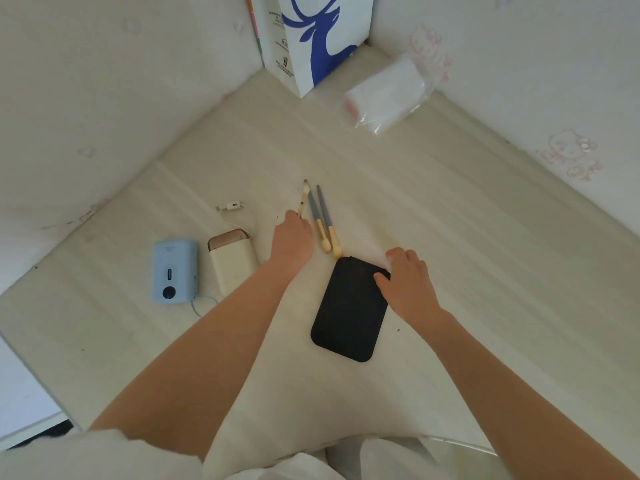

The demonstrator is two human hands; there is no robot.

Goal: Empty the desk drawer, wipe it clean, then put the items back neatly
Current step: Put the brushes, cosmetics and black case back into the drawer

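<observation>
On the pale desk top (450,271) lie the items. My left hand (292,239) pinches the lower end of a cream-handled brush (303,199). Right beside it lie two grey-handled brushes (323,220), side by side, bristles toward me. My right hand (408,282) grips the top right corner of a flat black pouch (346,313), thumb on top. To the left stand a cream power bank (232,261) and a light blue device (175,270) with a cord. No drawer shows in the head view.
A white plug (230,206) on a thin cable lies behind the cream power bank. At the back corner stands a white paper bag with a blue deer (311,39), and a clear plastic packet (388,95) lies by the right wall. Padded walls close both sides.
</observation>
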